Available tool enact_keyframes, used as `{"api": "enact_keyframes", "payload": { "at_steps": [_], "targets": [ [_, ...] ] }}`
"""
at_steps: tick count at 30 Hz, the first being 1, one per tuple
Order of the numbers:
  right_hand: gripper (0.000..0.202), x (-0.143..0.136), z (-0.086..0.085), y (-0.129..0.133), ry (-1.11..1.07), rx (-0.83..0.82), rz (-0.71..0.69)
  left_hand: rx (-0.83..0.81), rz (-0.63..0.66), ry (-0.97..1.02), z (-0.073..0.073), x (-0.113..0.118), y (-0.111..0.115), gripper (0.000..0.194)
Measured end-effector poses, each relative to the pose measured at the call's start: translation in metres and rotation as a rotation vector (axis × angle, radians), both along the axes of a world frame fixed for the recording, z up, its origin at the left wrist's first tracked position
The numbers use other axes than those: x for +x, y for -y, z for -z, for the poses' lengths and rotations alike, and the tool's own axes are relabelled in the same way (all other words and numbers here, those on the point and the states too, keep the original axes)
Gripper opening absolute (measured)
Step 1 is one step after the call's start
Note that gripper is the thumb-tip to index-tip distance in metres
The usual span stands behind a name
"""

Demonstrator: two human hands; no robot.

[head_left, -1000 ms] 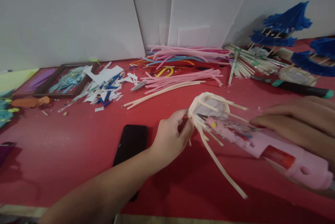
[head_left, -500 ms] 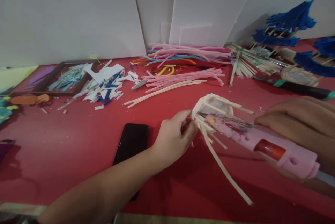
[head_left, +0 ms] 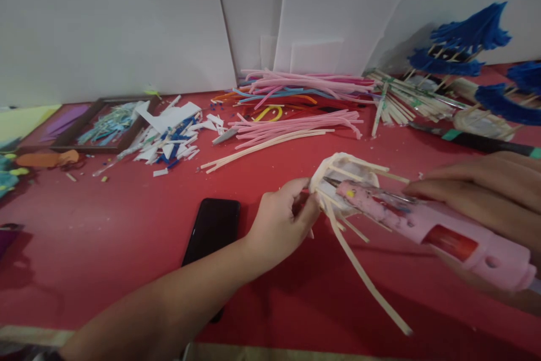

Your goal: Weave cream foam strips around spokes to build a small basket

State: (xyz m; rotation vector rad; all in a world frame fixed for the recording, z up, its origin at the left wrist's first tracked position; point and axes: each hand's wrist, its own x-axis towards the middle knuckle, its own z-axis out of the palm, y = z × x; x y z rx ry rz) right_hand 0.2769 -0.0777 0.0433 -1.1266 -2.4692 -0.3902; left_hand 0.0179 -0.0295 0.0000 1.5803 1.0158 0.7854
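The cream strip (head_left: 367, 279) is trailing loose at five o'clock from the seemingly part-edged white disc (head_left: 367, 177), the right hand (head_left: 482, 183) gripping a pink glue gun (head_left: 505, 257) at four, the left hand (head_left: 274, 226) pinching the rim at eight, a blue-tiered model (head_left: 473, 31) standing beyond at two.

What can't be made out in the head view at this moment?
- Right hand: its far end is cut off by the right edge; the pink tool hides part of its grip.
- Pink tool's dark tip: too small and blurred to tell whether it touches the cream-rimmed piece.
- Black phone: partly hidden under the left forearm.
- Purple thing: cut off by the left edge.
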Motion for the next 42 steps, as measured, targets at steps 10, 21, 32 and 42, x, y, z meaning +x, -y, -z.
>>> {"api": "enact_keyframes", "payload": {
  "at_steps": [10,21,32,42],
  "targets": [
    [0.036,0.0024,0.0081,-0.0005,0.044,0.008,-0.033,0.061,-0.007,-0.053,0.0004,0.0020,-0.0004,0.018],
    [0.020,0.0040,0.0073,-0.0026,0.104,0.026,0.015,0.003,0.016,0.008,-0.0017,0.0021,-0.0013,0.016],
    [0.028,0.0039,0.0090,-0.0011,0.087,0.025,-0.011,-0.003,0.032,0.028,0.0009,0.0026,-0.0010,0.014],
    [0.010,0.0038,0.0071,-0.0024,0.015,0.062,0.006,-0.029,0.043,0.034,0.0003,0.0023,-0.0012,0.017]
  ]
}}
